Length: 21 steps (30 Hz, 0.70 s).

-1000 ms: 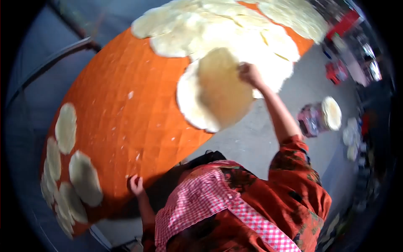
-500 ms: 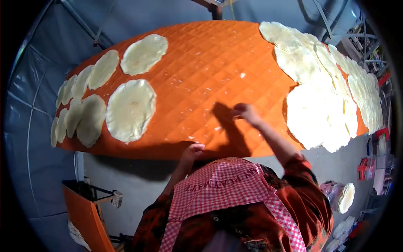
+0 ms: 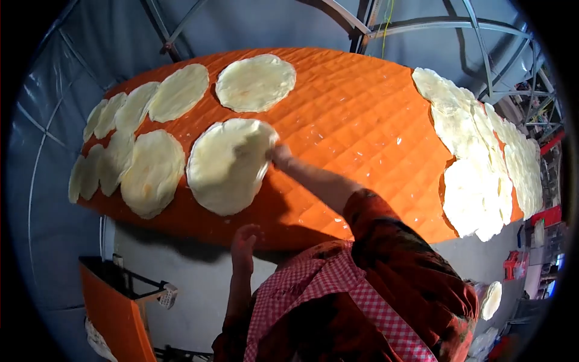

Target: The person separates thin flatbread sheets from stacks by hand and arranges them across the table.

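A large round flatbread (image 3: pixel 223 175) lies on the orange quilted cloth (image 3: pixel 338 139) in front of me. My right hand (image 3: pixel 280 157) is at its right edge, with the fingers closed on the rim. The hand's shadow falls across the flatbread's right half. My left hand (image 3: pixel 245 239) is nearer my body, by the cloth's front edge, below that flatbread. It holds nothing I can see, and its fingers are loosely apart. Behind the gripped flatbread lies another round flatbread (image 3: pixel 256 83); one more (image 3: pixel 153 174) is just to its left.
Several overlapping flatbreads (image 3: pixel 99 163) cover the left end of the table. A thick layer of flatbreads (image 3: pixel 476 187) spreads over the right end. An orange-topped stand (image 3: pixel 114 314) is below left. Grey sheeting (image 3: pixel 54 151) on a metal frame surrounds the table.
My right hand has moved left from the bare cloth to the flatbread's edge. My left hand has shifted slightly left. The camera view has turned, so the table appears lower and further right.
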Available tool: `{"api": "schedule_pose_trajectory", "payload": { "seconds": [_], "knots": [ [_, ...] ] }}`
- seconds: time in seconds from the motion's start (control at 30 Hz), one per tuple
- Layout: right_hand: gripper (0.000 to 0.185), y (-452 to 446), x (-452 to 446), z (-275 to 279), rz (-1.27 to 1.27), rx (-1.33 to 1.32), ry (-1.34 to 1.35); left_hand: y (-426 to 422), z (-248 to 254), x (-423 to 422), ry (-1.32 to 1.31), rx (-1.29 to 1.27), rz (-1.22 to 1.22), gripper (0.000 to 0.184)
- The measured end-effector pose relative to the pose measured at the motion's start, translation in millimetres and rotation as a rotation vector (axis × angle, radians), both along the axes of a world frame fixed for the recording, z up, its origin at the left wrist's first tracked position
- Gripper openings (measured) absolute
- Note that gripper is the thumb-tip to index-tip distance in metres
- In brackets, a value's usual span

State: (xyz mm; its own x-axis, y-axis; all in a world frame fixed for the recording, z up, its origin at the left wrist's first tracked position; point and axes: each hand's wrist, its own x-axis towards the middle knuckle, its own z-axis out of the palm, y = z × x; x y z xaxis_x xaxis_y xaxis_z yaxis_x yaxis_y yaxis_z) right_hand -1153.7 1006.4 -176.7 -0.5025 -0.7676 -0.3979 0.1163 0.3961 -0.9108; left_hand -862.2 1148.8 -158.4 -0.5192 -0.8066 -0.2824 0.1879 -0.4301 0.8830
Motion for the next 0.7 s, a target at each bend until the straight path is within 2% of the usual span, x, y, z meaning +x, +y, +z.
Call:
{"api": "schedule_pose_trajectory", "payload": {
  "seconds": [0.03, 0.07, 0.1, 0.13, 0.2, 0.23, 0.3, 0.33, 0.37, 0.4, 0.43, 0.47, 0.5, 0.57, 0.6, 0.63, 0.67, 0.7],
  "knots": [
    [0.017, 2.8, -16.7, 48.7, 0.067, -0.195, 0.054, -4.6, 5.6, -1.8, 0.042, 0.027, 0.023, 0.031],
    [0.016, -21.0, -49.2, 59.5, 0.24, -0.287, 0.192, -9.0, 17.4, -7.7, 0.084, 0.057, 0.044, 0.033],
    [0.02, -25.3, -58.8, 104.1, 0.27, -0.529, 0.252, -13.1, 24.4, -14.1, 0.122, 0.09, 0.061, 0.034],
    [0.025, -37.0, -78.6, 142.5, 0.425, -0.293, 0.586, -21.0, 18.9, -20.0, 0.217, 0.116, 0.044, 0.038],
    [0.021, -13.5, -64.5, 230.5, 0.497, -0.277, 0.821, -39.8, 3.9, -36.9, 0.414, 0.166, 0.018, 0.046],
    [0.021, 2.5, -55.2, 259.5, 0.536, -0.28, 0.911, -42.5, 14.5, -50.8, 0.487, 0.181, -0.019, 0.049],
    [0.021, 48.9, -24.0, 285.6, 0.616, -0.292, 1.083, -44.0, 48.0, -78.4, 0.625, 0.207, -0.09, 0.056],
    [0.021, 72.8, -5.5, 279.2, 0.595, -0.233, 1.173, -45.7, 54.6, -90.2, 0.698, 0.245, -0.128, 0.056],
    [0.021, 81.1, 5.8, 248.5, 0.591, -0.038, 1.211, -47.1, 59.8, -102.7, 0.771, 0.286, -0.169, 0.057],
    [0.02, 104.7, 18.7, 233.3, 0.589, -0.064, 1.197, -48.4, 61.9, -113.6, 0.846, 0.331, -0.21, 0.057],
    [0.019, 108.3, 14.5, 175.2, 0.632, -0.088, 1.228, -50.3, 47.4, -124.4, 0.882, 0.316, -0.252, 0.057],
    [0.019, 128.9, 20.9, 158.5, 0.591, -0.186, 1.148, -51.0, 44.3, -130.8, 0.824, 0.342, -0.314, 0.059],
    [0.025, 137.9, 16.1, 127.7, 0.634, -0.081, 0.958, -49.8, 37.0, -139.7, 0.787, 0.375, -0.348, 0.059],
    [0.033, 158.7, 12.1, 101.8, 0.588, 0.0, 0.763, -40.5, 9.5, -148.1, 0.658, 0.506, -0.384, 0.058],
    [0.037, 168.0, 8.9, 89.3, 0.561, 0.04, 0.665, -40.2, -25.5, -152.5, 0.542, 0.63, -0.317, 0.055],
    [0.049, 171.9, 1.5, 76.3, 0.605, 0.083, 0.575, -34.1, -28.5, -152.2, 0.442, 0.568, -0.305, 0.054],
    [0.05, 179.3, -3.6, 64.5, 0.577, 0.055, 0.523, -28.8, -30.8, -152.2, 0.344, 0.504, -0.295, 0.053],
    [0.049, 185.3, -7.1, 63.2, 0.543, 0.059, 0.43, -25.9, -25.0, -153.1, 0.381, 0.521, -0.307, 0.052]
  ]
}}
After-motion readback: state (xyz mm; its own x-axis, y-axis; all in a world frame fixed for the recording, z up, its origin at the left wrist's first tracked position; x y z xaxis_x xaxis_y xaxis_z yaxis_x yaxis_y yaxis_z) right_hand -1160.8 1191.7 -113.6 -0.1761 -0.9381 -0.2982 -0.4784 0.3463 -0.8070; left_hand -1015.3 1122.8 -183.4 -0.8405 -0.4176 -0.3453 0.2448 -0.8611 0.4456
